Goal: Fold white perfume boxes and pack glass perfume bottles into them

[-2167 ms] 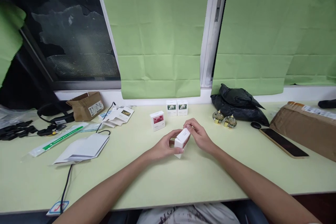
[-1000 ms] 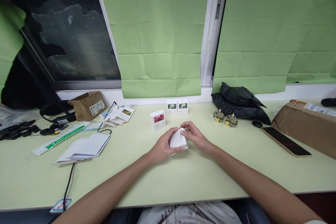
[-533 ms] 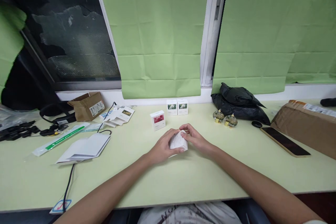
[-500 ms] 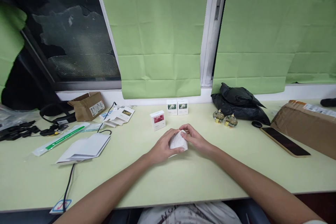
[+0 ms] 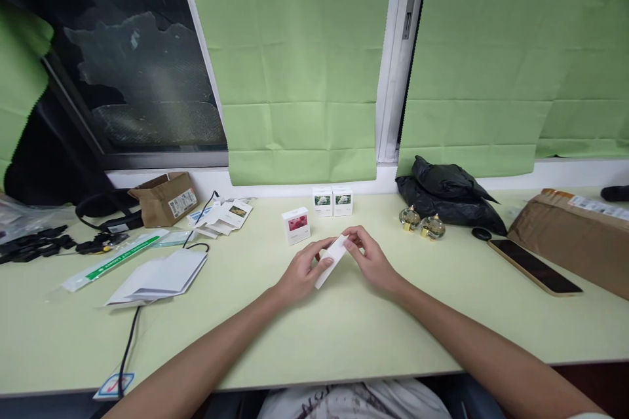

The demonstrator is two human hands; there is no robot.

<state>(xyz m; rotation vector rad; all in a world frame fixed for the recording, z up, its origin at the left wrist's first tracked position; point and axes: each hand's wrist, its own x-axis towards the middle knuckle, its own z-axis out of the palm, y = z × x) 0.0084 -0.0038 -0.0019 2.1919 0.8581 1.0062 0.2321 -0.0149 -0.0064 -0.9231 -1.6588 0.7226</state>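
Both of my hands grip a small white carton (image 5: 331,259), pressed nearly flat and tilted, just above the pale green table (image 5: 314,334). My left hand (image 5: 301,271) pinches its lower left side. My right hand (image 5: 369,259) pinches its upper right end with fingertips together. Behind them stands a white box with a red picture (image 5: 295,225). Two white boxes with green pictures (image 5: 332,200) sit by the wall.
Two round glass bottles with gold caps (image 5: 420,222) stand before a black bag (image 5: 449,193). A phone (image 5: 531,266) and a brown parcel (image 5: 574,236) lie right. At left are white papers (image 5: 160,275), leaflets (image 5: 221,216), a cable (image 5: 128,334), an open cardboard box (image 5: 164,197) and black headphones (image 5: 98,213).
The white carton, box-shaped 2.2 s ago, has been squeezed down to a nearly flat piece between my hands. My right hand shifted slightly right; everything else stayed put.
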